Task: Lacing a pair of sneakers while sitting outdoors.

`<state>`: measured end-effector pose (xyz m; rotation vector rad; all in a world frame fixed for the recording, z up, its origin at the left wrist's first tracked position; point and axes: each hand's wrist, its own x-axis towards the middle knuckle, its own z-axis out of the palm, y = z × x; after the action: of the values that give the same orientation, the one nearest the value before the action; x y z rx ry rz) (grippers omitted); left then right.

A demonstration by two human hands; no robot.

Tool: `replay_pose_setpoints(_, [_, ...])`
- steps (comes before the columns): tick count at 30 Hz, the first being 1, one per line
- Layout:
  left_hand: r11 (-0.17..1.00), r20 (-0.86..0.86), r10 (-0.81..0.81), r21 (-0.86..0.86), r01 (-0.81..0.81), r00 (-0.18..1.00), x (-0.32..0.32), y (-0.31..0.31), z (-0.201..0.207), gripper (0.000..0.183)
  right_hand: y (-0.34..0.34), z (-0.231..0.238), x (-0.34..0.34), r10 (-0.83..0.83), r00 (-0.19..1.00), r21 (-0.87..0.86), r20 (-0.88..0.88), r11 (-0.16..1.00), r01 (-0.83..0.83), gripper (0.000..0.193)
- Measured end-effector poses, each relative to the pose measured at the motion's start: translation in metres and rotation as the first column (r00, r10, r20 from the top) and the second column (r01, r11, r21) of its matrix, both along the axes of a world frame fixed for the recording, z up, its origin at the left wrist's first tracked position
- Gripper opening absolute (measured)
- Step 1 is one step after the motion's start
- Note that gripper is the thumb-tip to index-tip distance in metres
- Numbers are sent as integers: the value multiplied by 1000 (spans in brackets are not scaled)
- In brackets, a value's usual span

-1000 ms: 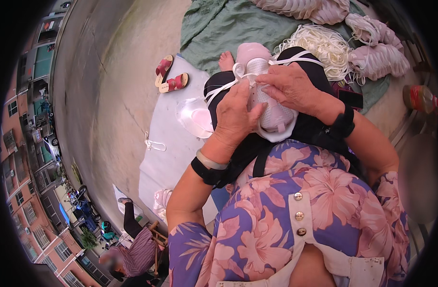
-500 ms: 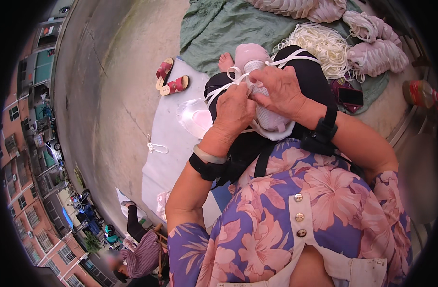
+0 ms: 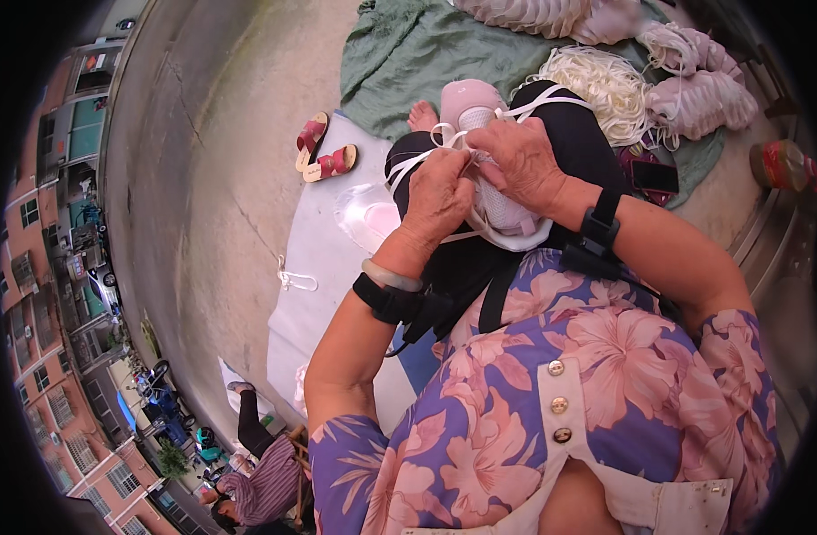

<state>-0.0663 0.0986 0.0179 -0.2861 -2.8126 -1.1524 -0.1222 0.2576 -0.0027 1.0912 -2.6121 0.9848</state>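
Observation:
Across my lap lies a pale pink and white shoe upper (image 3: 507,214), its rounded pink toe pointing away from me. White shoelace (image 3: 446,135) loops over its middle and trails across both black-trousered knees. My left hand (image 3: 438,192) is closed at the left side of the upper, fingertips pinching the lace. From the right, my right hand (image 3: 523,160) reaches over the upper, its thumb and fingers closed on the lace close to the left fingertips. The eyelets beneath the fingers are hidden.
Beyond my knees, a heap of cream laces (image 3: 596,89) and bundled pink uppers (image 3: 701,105) lie on green cloth (image 3: 408,62). A phone (image 3: 654,176) and a jar (image 3: 779,167) are at right. Red sandals (image 3: 324,152) and another upper (image 3: 364,217) are left; a seated person (image 3: 266,477) is farther off.
My fingertips have shifted slightly at the lace, the left thumb and fingers drawing closer to the right ones. The view has moved a little; the shoe upper stays on my lap.

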Motion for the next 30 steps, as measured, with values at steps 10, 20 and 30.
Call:
replay_pose_setpoints(10, [955,222,-23,292,-44,975,-11,-11,-8,20,-10,11,-1,177,912,291,-371,955,-67,13])
replay_pose_setpoints(20, [969,6,161,-190,-156,987,4,14,0,24,50,42,18,201,967,199,-158,965,-169,10])
replay_pose_setpoints(30, [963,-92,240,-100,-248,967,16,22,-2,21,330,-56,54,-193,952,367,236,925,97,13])
